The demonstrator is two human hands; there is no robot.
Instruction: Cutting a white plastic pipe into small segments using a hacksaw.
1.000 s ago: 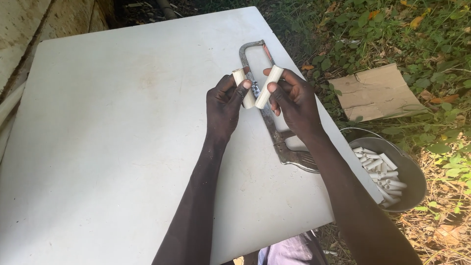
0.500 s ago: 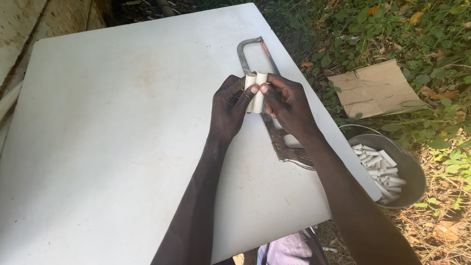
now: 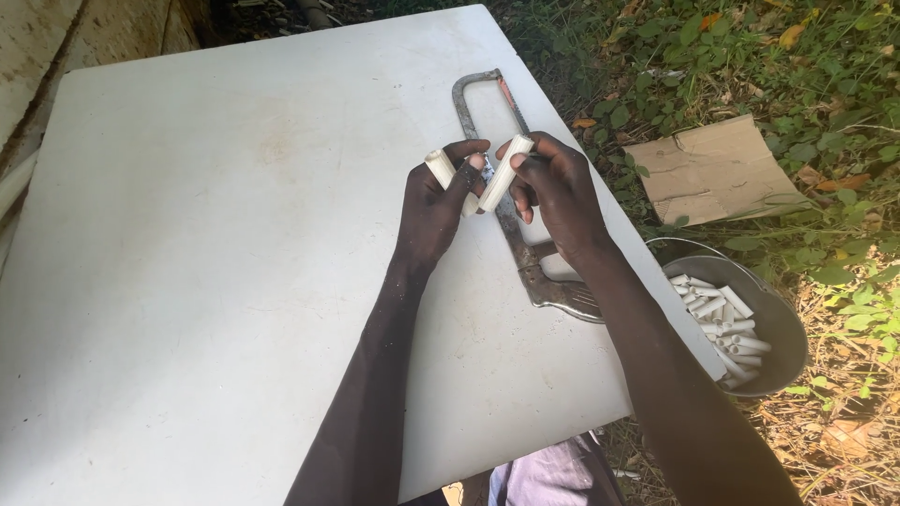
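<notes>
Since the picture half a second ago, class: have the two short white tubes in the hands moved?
Yes. The two white tubes were side by side above the hacksaw; their upper ends have swung apart into a V.

A white table [image 3: 234, 281] outdoors carries a metal hacksaw [image 3: 511, 201] near its right edge.

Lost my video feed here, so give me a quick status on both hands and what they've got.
Left hand grips one short white tube. Right hand grips another tube. Hacksaw flat on table beneath. Nothing obstructing.
</notes>
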